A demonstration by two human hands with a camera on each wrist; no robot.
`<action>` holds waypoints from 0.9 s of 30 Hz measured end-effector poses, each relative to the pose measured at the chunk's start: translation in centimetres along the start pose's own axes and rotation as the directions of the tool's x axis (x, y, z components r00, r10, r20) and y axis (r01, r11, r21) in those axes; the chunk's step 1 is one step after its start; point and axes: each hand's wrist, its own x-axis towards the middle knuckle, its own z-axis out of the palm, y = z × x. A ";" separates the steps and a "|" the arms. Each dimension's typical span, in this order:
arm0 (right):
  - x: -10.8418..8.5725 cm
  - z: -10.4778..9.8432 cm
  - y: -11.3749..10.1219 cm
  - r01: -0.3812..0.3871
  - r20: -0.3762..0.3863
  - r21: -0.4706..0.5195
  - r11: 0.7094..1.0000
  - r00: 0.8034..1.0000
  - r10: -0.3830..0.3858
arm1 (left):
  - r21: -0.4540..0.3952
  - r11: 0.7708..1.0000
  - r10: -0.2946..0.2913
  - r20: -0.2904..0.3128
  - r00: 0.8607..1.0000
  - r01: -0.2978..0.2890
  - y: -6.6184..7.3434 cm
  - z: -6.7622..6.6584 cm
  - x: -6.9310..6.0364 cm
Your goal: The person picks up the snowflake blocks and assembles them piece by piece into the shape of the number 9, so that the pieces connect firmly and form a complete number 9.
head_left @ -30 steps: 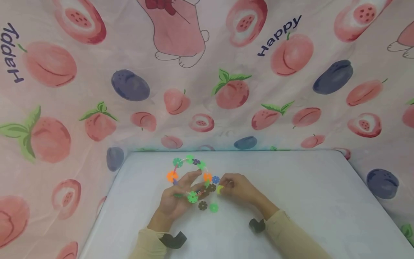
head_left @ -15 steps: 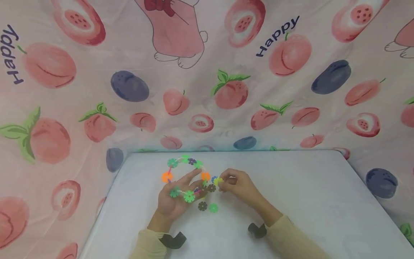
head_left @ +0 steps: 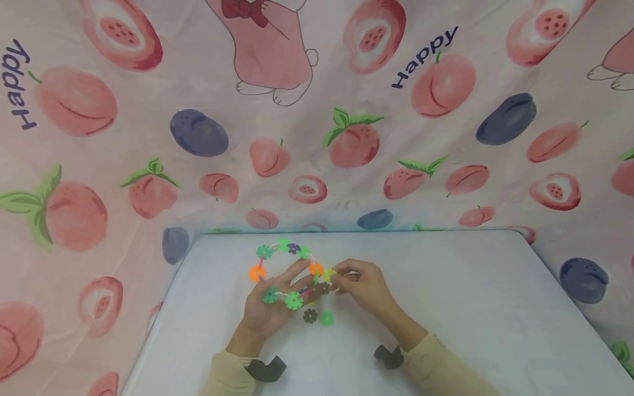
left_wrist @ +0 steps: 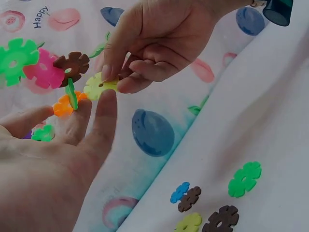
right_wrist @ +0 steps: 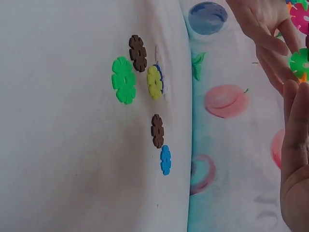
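A ring of linked flower-shaped plastic discs (head_left: 294,300), in green, orange, purple, pink and brown, hangs above the table. My left hand (head_left: 264,313) holds it, palm up, with the ring over the palm and long fingers. In the left wrist view an orange disc (left_wrist: 62,106) and a green disc (left_wrist: 72,94) sit at those fingers. My right hand (head_left: 365,281) pinches a yellow disc (left_wrist: 96,88) between thumb and fingers, close to the ring's right side. Whether the yellow disc touches the green one is unclear. In the right wrist view the yellow disc is hidden.
Loose discs lie on the white table (head_left: 470,308) below the hands: a green disc (right_wrist: 124,80), a brown disc (right_wrist: 138,53), another brown disc (right_wrist: 157,131), a blue disc (right_wrist: 165,160) and a yellow disc (right_wrist: 154,83) beside a dark blue one. A fruit-print cloth (head_left: 307,137) hangs behind.
My right hand has brought the yellow disc up and left to the ring's edge. The left hand and ring tilted slightly, shifted left, then came back a little.
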 end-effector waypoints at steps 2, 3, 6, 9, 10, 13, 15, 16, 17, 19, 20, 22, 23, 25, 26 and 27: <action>0.0 0.1 0.0 0.004 -0.015 -0.005 1.000 1.000 -0.004 | 0.010 1.000 0.005 0.005 1.000 -0.005 0.0 0.0 0.0; -0.1 0.2 -0.1 0.007 -0.020 -0.006 1.000 1.000 -0.007 | 0.019 1.000 0.006 0.004 1.000 -0.006 0.0 0.1 0.0; -0.1 0.4 -0.2 0.018 -0.035 -0.008 1.000 0.999 -0.019 | 0.048 0.999 0.010 -0.002 1.000 -0.010 0.0 0.1 0.0; -0.1 0.5 -0.4 0.038 -0.043 -0.012 0.999 0.998 -0.039 | 0.070 0.997 0.018 0.004 1.000 -0.018 0.0 0.2 0.1; -0.1 0.5 -0.4 0.047 -0.045 -0.014 0.999 0.998 -0.048 | 0.075 0.997 0.020 0.008 1.000 -0.020 0.1 0.2 0.1; 0.0 0.6 -0.5 0.075 -0.049 -0.028 0.997 0.996 -0.076 | 0.083 0.996 0.019 0.011 1.000 -0.020 0.1 0.2 0.0; 0.0 0.7 -0.5 0.095 -0.052 -0.039 0.995 0.994 -0.097 | 0.081 0.997 0.015 0.005 1.000 -0.016 0.1 0.2 0.0; 0.0 0.7 -0.5 0.105 -0.055 -0.046 0.993 0.993 -0.108 | 0.080 0.997 0.013 0.001 1.000 -0.013 0.1 0.2 0.0; 0.0 0.7 -0.4 0.116 -0.059 -0.055 0.992 0.991 -0.119 | 0.082 0.997 0.010 -0.002 1.000 -0.010 0.2 0.2 0.0; 0.0 0.8 -0.3 0.138 -0.069 -0.062 0.988 0.987 -0.142 | 0.089 0.996 0.006 -0.010 1.000 -0.005 0.2 0.3 0.0; 0.1 0.8 -0.2 0.151 -0.072 -0.062 0.987 0.985 -0.155 | 0.093 0.996 0.004 -0.016 1.000 -0.002 0.3 0.4 0.0; 0.1 0.9 -0.2 0.176 -0.083 -0.069 0.982 0.980 -0.181 | 0.110 0.994 0.001 -0.025 1.000 0.001 0.3 0.5 0.1; 0.1 1.0 -0.1 0.188 -0.087 -0.074 0.979 0.977 -0.194 | 0.120 0.993 -0.001 -0.029 1.000 0.004 0.3 0.6 0.1; 0.1 1.1 -0.2 0.203 -0.093 -0.089 0.975 0.973 -0.211 | 0.134 0.991 -0.006 -0.042 0.999 0.012 0.3 0.8 0.1; 0.0 1.1 -0.4 0.209 -0.094 -0.100 0.973 0.971 -0.219 | 0.139 0.990 -0.009 -0.049 0.999 0.015 0.3 0.8 0.1; 0.0 1.2 -0.5 0.213 -0.097 -0.114 0.970 0.970 -0.225 | 0.145 0.989 -0.011 -0.054 0.998 0.018 0.3 0.9 0.1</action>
